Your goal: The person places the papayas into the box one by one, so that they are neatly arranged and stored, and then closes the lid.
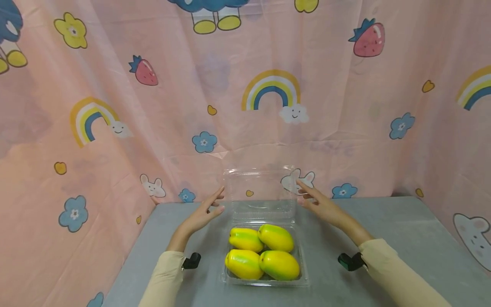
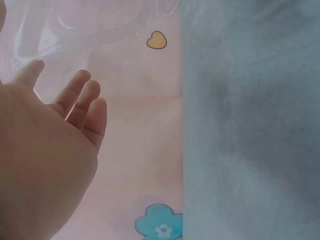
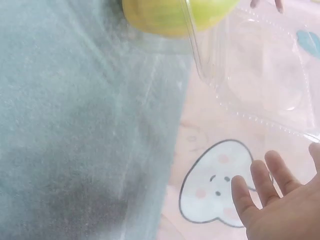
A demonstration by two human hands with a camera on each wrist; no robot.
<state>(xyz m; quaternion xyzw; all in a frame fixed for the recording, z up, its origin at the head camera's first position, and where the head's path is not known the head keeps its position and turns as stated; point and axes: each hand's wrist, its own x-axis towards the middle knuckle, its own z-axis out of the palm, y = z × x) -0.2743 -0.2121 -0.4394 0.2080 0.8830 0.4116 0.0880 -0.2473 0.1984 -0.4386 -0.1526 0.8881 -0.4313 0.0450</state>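
Note:
A clear plastic clamshell box (image 1: 304,273) sits on the table with several oval yellow-green fruits (image 1: 276,238) in its base. Its hinged lid (image 1: 264,209) stands raised at the back. Beside the lid's left edge is my left hand (image 1: 203,213), fingers extended, holding nothing. On the opposite side, my right hand (image 1: 322,209) reaches toward the lid's right edge, also with nothing in it. The left wrist view shows the left palm (image 2: 45,160) with an index fingertip right at the lid's rim (image 2: 75,42). In the right wrist view, spread fingers (image 3: 267,185) lie below the lid (image 3: 265,75).
A grey cloth-like surface covers the table (image 1: 345,273). Close behind the lid hangs a pink patterned curtain (image 1: 268,149), which also runs along both sides. A black wrist camera (image 1: 192,261) is strapped at the left sleeve, another black camera (image 1: 350,261) at the right.

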